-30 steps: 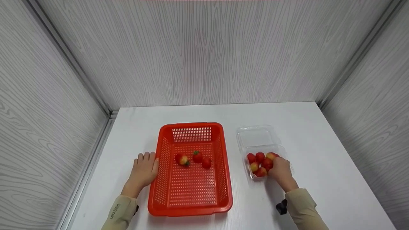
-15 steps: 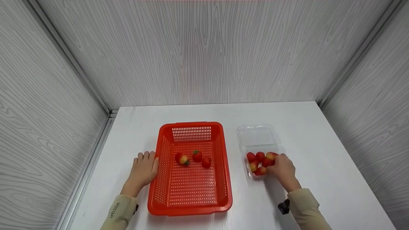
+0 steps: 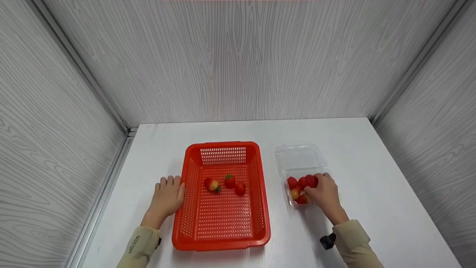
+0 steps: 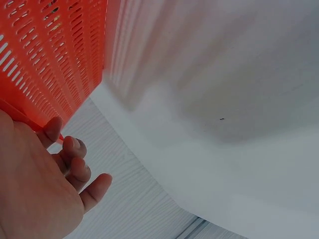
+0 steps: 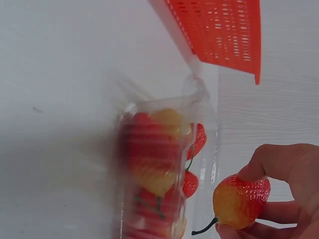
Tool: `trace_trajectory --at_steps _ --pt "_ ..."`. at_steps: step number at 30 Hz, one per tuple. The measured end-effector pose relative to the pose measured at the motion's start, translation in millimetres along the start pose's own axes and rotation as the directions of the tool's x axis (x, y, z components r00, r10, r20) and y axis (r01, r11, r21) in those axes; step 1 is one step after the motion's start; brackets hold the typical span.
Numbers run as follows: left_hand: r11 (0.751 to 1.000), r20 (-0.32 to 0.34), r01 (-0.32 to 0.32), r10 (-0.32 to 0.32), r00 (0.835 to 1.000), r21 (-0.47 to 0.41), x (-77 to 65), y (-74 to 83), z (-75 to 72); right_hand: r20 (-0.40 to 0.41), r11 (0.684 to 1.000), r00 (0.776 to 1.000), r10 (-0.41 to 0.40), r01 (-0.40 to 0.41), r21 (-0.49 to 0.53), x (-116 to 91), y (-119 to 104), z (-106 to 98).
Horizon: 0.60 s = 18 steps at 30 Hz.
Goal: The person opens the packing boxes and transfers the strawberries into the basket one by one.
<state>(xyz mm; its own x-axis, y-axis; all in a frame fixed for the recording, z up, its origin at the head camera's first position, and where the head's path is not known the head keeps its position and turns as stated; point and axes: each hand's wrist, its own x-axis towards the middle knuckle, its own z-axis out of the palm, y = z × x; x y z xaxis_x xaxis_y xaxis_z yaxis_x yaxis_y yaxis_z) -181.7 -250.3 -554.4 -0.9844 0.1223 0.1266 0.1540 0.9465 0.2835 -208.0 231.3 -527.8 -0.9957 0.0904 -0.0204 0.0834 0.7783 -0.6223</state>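
In the head view, my right hand (image 3: 324, 193) is over the near part of a clear plastic clamshell box (image 3: 297, 205). Thumb and fingers pinch a red and yellow strawberry (image 5: 238, 201) with a dark green stem, raised beside the box in the right wrist view. More strawberries (image 3: 292, 182) fill the box, partly hidden by the hand. My left hand (image 3: 167, 197) rests against the left rim of a red perforated basket (image 3: 223, 243), fingers extended forward in the head view. Several strawberries (image 3: 230, 181) lie on the basket's floor.
The box's clear lid (image 3: 299, 158) is folded back flat toward the rear of the white table (image 3: 375, 178). Pale wood-grain panels (image 3: 238, 63) enclose the table at the back and both sides. A dark wrist device (image 3: 328, 241) hangs by the right sleeve.
My right hand has pulled a strawberry up from the box's right part and shifted slightly left with it. The left hand and the basket have stayed in place.
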Motion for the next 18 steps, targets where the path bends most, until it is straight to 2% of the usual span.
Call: trace_trajectory --at_steps 11,15,18 --pt "1.000 -0.015 -0.002 0.002 1.000 0.004 -1.3 2.4 -0.9 -0.052 0.993 0.996 -0.076 0.080 0.090 -12 -35 0" --pt "1.000 -0.014 -0.005 0.005 1.000 0.001 -1.5 3.0 -1.6 -0.078 0.985 0.987 -0.138 0.145 0.097 -19 -50 2" --pt "1.000 -0.006 0.000 0.000 1.000 0.005 -1.4 2.9 -1.7 -0.108 0.968 0.969 -0.220 0.231 0.095 -22 -59 4"
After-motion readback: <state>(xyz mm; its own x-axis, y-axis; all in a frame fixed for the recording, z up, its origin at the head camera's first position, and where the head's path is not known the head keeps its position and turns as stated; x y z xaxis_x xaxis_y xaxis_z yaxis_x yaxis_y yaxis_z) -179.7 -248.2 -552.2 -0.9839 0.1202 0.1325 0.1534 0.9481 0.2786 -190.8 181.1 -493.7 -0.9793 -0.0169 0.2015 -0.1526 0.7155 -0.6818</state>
